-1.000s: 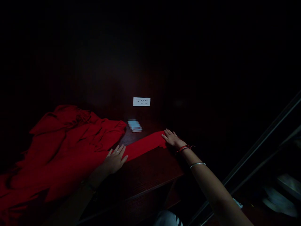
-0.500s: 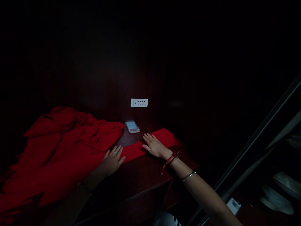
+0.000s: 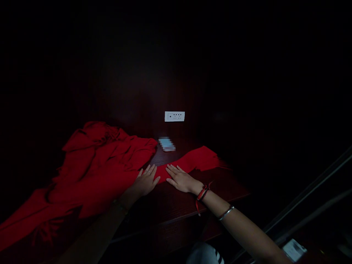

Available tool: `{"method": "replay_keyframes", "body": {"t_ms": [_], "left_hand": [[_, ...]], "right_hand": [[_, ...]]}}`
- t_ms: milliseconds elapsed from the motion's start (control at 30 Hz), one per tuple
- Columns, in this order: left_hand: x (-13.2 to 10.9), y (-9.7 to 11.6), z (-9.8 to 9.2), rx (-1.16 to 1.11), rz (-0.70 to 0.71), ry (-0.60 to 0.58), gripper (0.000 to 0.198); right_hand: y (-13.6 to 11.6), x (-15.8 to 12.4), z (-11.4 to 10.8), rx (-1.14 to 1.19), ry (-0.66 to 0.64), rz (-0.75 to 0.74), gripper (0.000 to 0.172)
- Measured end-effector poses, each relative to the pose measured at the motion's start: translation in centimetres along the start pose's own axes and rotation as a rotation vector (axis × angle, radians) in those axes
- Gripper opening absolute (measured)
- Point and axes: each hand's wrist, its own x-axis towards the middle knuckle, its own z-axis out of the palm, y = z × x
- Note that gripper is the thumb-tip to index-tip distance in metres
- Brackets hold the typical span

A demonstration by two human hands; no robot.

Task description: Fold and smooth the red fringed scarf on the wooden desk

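A long red scarf (image 3: pixel 99 190) with fringed ends lies across the dark wooden surface, bunched in a loose heap at the left and drawn into a narrow flat band toward the right. My left hand (image 3: pixel 145 181) rests palm down on the near side of this band, fingers spread, a ring on one finger. Just to its right, my right hand (image 3: pixel 180 178) also lies flat on the red cloth with its fingers stretched out. It wears a red cord and a silver bangle. Neither hand grips the fabric; both press on it from above.
A phone (image 3: pixel 167 144) with a blurred screen lies behind the cloth. On the dark wall above it sits a white socket plate (image 3: pixel 174 116). The wooden table (image 3: pixel 170 209) ends in a front edge near me. A small white object (image 3: pixel 294 250) is low at the right.
My right hand has slid left along the band, closer to my left hand. More of the scarf's right end shows, now slightly bent. The whole view has shifted a little.
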Motion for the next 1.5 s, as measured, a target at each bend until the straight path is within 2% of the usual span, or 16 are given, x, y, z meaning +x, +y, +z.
{"method": "replay_keyframes", "body": {"t_ms": [100, 267, 400, 533, 733, 833, 1000, 1100, 1233, 1367, 1500], "left_hand": [[-0.3, -0.4, 0.1, 0.001, -0.018, -0.011, 0.056], [-1.4, -0.9, -0.2, 0.025, -0.111, -0.015, 0.056], [-1.6, -0.4, -0.4, 0.034, -0.131, -0.026, 0.053], [-1.5, -0.1, -0.5, 0.011, -0.116, -0.045, 0.052], [-1.5, -0.6, -0.5, -0.008, -0.090, -0.053, 0.053], [-1.2, -1.0, -0.6, -0.024, -0.056, -0.047, 0.054], [-0.1, -2.4, -2.0, -0.061, 0.041, -0.002, 0.047], [0.1, -3.7, -3.5, -0.056, 0.105, -0.022, 0.045], [-0.6, -5.2, -4.8, -0.031, 0.242, -0.041, 0.046], [-1.5, -5.7, -4.6, -0.014, 0.332, -0.109, 0.042], [-1.9, -5.6, -4.1, -0.014, 0.350, -0.109, 0.039]], "right_hand": [[0.5, -0.3, 0.4, 0.019, -0.032, 0.058, 0.060], [1.5, -1.0, 0.3, 0.005, -0.008, 0.121, 0.061], [-0.3, -0.6, 0.0, 0.017, 0.044, 0.035, 0.057], [-2.0, -0.5, 0.2, 0.071, -0.029, -0.090, 0.054], [0.4, -2.1, 0.2, 0.033, -0.056, 0.039, 0.056], [0.9, -2.5, -0.2, -0.018, 0.016, 0.053, 0.053], [-1.3, -1.5, -1.1, -0.166, 0.153, -0.118, 0.038], [-2.9, -0.5, -1.7, -0.254, 0.123, -0.226, 0.027], [-4.6, 0.5, -2.2, -0.371, 0.035, -0.280, 0.019], [-5.7, 1.1, -2.2, -0.441, 0.011, -0.304, 0.017], [-6.1, 1.5, -2.2, -0.454, 0.008, -0.331, 0.018]]}}
